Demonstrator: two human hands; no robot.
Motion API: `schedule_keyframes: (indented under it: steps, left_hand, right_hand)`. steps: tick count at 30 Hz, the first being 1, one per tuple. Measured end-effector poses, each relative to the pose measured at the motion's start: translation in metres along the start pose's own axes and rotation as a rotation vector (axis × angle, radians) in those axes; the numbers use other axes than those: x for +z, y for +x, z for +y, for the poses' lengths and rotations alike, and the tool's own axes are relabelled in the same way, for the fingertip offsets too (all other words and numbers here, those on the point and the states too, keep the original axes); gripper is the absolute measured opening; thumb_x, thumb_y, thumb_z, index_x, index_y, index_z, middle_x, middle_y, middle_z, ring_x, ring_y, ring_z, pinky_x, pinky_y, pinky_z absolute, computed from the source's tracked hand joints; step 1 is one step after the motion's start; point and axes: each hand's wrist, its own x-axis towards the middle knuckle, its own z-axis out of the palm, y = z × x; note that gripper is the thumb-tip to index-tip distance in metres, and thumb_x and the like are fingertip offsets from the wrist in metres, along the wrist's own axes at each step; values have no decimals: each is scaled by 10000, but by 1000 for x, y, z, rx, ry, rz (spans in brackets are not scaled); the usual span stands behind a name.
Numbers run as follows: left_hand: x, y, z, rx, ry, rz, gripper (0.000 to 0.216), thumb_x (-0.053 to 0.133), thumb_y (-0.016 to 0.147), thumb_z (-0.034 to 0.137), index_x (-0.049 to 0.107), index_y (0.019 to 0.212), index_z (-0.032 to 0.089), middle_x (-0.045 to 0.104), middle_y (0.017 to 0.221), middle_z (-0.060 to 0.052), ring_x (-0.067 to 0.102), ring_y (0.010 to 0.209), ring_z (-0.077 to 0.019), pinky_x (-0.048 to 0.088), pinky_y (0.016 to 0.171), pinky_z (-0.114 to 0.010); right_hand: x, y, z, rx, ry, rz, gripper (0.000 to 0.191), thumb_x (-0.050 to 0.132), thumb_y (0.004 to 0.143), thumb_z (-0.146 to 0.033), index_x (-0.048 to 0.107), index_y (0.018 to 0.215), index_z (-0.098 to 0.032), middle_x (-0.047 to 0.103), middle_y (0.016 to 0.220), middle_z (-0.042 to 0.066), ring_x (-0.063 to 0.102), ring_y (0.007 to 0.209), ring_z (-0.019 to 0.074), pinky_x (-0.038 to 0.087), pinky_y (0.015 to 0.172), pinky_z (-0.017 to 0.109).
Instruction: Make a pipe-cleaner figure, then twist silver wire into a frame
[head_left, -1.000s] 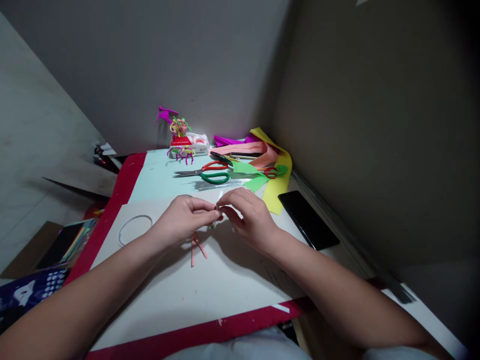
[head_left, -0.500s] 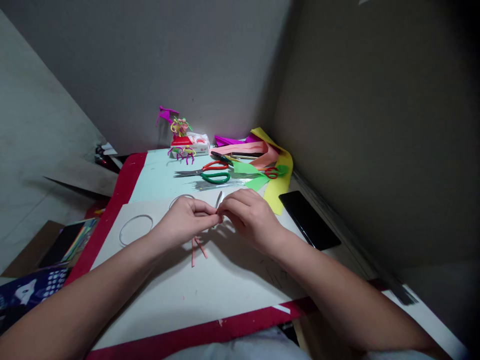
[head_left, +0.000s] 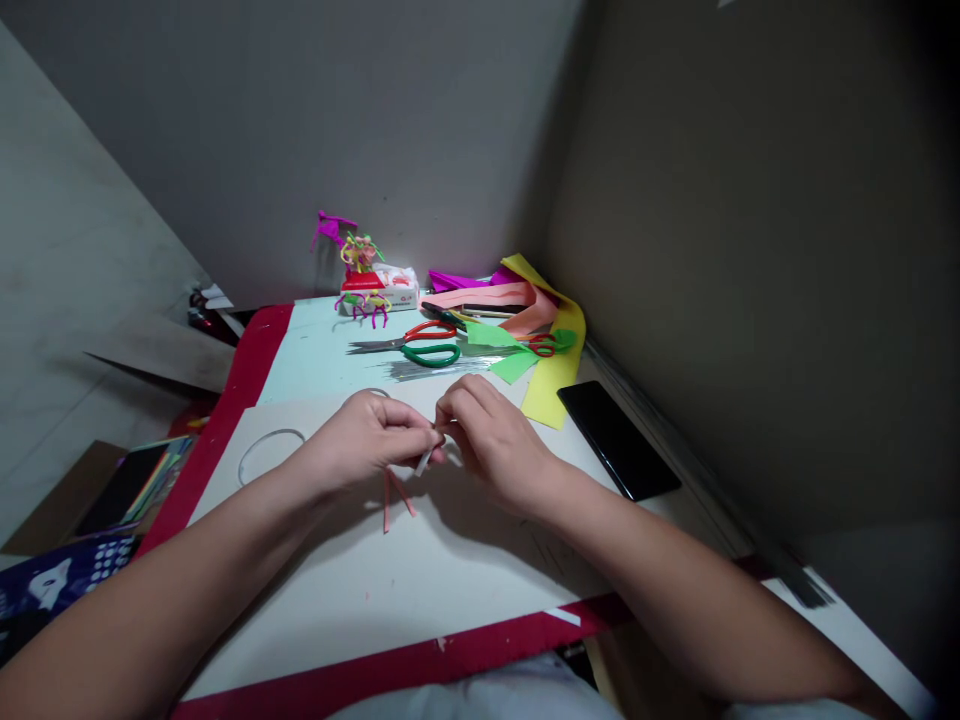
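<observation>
Over the pale board (head_left: 322,610), my left hand (head_left: 367,435) pinches with thumb and forefinger. A narrow whitish strip (head_left: 423,463) pokes out below its fingertips. My right hand (head_left: 487,430) is closed in a pinch right beside them, its fingertips meeting the left ones. What lies between the right fingertips is too small and hidden to make out. Two thin salmon strips (head_left: 388,500) lie on the board just below my left hand. A thin whitish ring (head_left: 259,440) rests to the left, partly covered by my left forearm; a second one shows behind my left hand.
Behind my hands lie scissors (head_left: 431,352) with red and green handles, silvery wires (head_left: 427,371), and yellow (head_left: 551,395), green and salmon crepe strips. A black phone (head_left: 619,440) is at the right. Small colourful figures (head_left: 361,255) stand about a tissue box (head_left: 401,290) near the wall.
The whitish strip stood above my fingertips and now points down below them. My right hand has shifted slightly left and its fingers have curled. Things on the table stay put.
</observation>
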Motion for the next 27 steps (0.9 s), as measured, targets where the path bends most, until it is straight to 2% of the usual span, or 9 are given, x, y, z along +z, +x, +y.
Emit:
schedule_keyframes:
  steps: [3,7,13,17,20,22,23,25,27]
  left_hand:
    - [0,-2,1,-43,-167,-37,119,655,706,228,701,659,129,717,678,-62,602,600,-134,456,578,-234]
    - [3,-4,3,-94,-332,-57,118,700,664,247,694,641,131,726,642,-77,635,565,-157,478,534,-242]
    - [4,-4,3,-97,-397,-68,134,684,657,244,699,633,113,711,594,-81,616,481,-144,436,414,-192]
    - [3,-4,2,-92,-422,-65,135,656,682,224,694,624,107,707,584,-84,606,464,-132,451,411,-184]
    - [4,-5,3,-127,-481,-46,121,630,707,172,683,619,107,709,588,-91,623,489,-129,488,450,-177]
    - [6,-4,5,-139,-513,-18,139,607,747,148,680,635,108,714,609,-93,630,503,-122,518,489,-183]
    - [6,-3,5,-132,-526,-6,147,595,768,141,683,656,107,717,626,-89,631,507,-118,532,507,-189]
    - [7,-1,4,-105,-558,-6,153,575,802,130,694,711,98,715,652,-80,637,528,-114,554,542,-199]
    - [5,3,1,-86,-594,-39,155,559,820,112,701,769,76,714,681,-86,654,568,-121,568,583,-202]
  right_hand:
    - [-1,-1,-3,13,144,48,53,461,837,-140,437,828,-187,480,840,51,434,769,179,381,660,298]
    - [0,0,-7,63,304,119,109,402,874,-108,412,807,-193,448,808,28,427,758,157,382,685,288]
    - [4,-1,-13,222,513,125,122,407,906,-142,441,799,-192,448,801,5,442,764,133,378,708,267]
    - [4,0,-7,357,738,99,97,441,905,-207,461,811,-198,458,795,-2,460,764,132,394,712,267]
    - [-3,4,9,408,911,244,95,445,910,-254,458,828,-207,436,765,-14,473,733,126,416,726,274]
    - [-9,7,18,394,862,361,66,460,901,-249,467,846,-212,458,808,-6,495,782,130,421,777,285]
    - [-10,8,21,373,790,366,23,489,882,-229,475,872,-214,485,868,7,507,849,139,416,819,294]
    - [-10,8,22,311,661,269,142,539,835,-172,464,946,-218,524,986,32,515,975,158,401,886,313]
    - [-5,7,20,244,595,142,253,545,808,-129,415,1005,-222,555,981,38,549,962,160,420,870,317]
